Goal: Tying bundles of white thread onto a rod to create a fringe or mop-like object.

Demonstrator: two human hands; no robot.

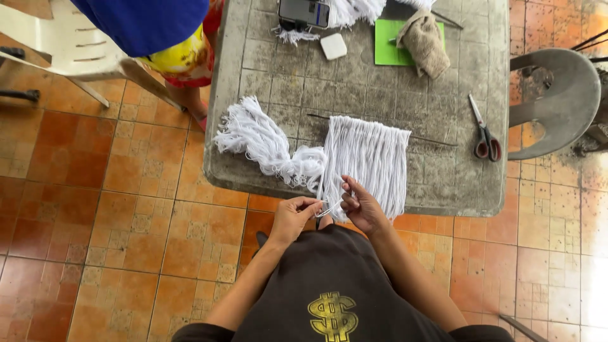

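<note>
This looks like a home patio or porch used for handicraft — the floor (95, 190) is worn terracotta tile, and a weathered grey plastic worktop (354, 82) stands among plastic garden chairs, one white (57, 44), one grey (557, 101). On the worktop lie hanks of white yarn (364, 158) strung on a thin rod (430, 139), red-handled scissors (484, 136), a green cutting mat (387, 44) and a phone (304, 12).
</note>
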